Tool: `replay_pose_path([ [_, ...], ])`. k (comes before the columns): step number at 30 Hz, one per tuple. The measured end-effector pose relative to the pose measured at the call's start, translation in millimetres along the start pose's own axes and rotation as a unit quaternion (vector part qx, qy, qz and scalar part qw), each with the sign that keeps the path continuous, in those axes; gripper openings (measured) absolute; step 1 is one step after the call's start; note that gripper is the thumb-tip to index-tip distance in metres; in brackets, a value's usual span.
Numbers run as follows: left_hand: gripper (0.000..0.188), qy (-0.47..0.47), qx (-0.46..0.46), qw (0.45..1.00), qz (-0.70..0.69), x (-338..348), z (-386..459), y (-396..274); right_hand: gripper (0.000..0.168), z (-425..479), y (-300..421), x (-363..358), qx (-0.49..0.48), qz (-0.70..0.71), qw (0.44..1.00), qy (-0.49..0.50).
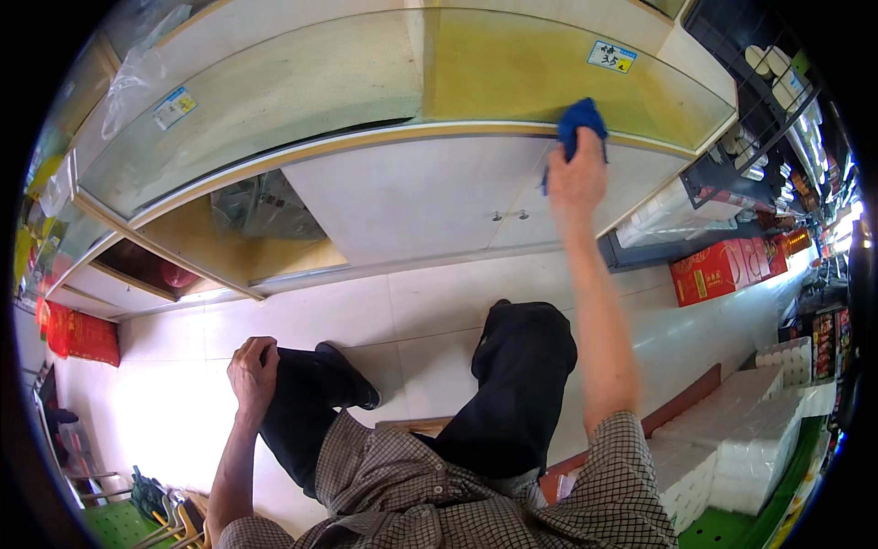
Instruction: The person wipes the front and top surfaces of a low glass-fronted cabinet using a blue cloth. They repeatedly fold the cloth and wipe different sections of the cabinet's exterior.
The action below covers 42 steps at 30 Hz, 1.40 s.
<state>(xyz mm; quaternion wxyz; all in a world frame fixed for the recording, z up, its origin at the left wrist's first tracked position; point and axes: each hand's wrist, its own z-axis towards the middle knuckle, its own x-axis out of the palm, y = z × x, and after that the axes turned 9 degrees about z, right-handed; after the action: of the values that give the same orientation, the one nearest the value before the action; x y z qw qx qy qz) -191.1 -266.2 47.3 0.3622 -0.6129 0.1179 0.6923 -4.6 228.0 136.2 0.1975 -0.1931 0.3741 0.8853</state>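
My right hand [578, 173] is shut on a blue cloth [580, 118], which it holds against the lower edge of the glass front [507, 75] of a display cabinet. Below that edge runs a pale wooden strip, and under it are white cabinet doors [425, 192] with two small knobs [509, 215]. My left hand [253, 374] rests on my left knee, fingers curled, with no object seen in it. Price labels [612, 57] with handwriting are stuck to the glass. To the left, a lower compartment stands open with a clear plastic bag [267, 206] inside.
Red gift boxes [710, 272] stand on the tiled floor [425, 288] at the right, near a wire rack [754, 137]. Wrapped white paper rolls [727, 439] are stacked at the lower right. A red bag [82, 335] sits far left; hangers [180, 521] lie lower left.
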Motion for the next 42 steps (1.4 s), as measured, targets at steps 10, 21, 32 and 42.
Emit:
replay_pose_path([
  [10, 0.008, -0.025, -0.004, 1.000, -0.006, 2.1, -6.9, 10.7, 0.029, -83.3, 142.0, 67.6, -0.173, 0.120, 0.967, 0.141],
  [21, 0.010, -0.007, -0.009, 1.000, -0.016, -6.2, -8.1, 9.5, 0.031, -126.1, 153.6, 34.9, 0.337, 0.663, 0.533, 0.404],
  [32, 0.086, 0.163, -0.022, 0.724, -0.669, 14.9, 15.4, -90.9, 0.042, -157.1, 133.7, -15.9, 0.355, 0.630, 0.490, 0.487],
  [42, 0.058, 0.203, -0.107, 0.673, -0.703, -3.9, 9.2, -148.4, 0.050, -169.8, 99.0, -44.5, 0.309, 0.599, 0.503, 0.540],
])
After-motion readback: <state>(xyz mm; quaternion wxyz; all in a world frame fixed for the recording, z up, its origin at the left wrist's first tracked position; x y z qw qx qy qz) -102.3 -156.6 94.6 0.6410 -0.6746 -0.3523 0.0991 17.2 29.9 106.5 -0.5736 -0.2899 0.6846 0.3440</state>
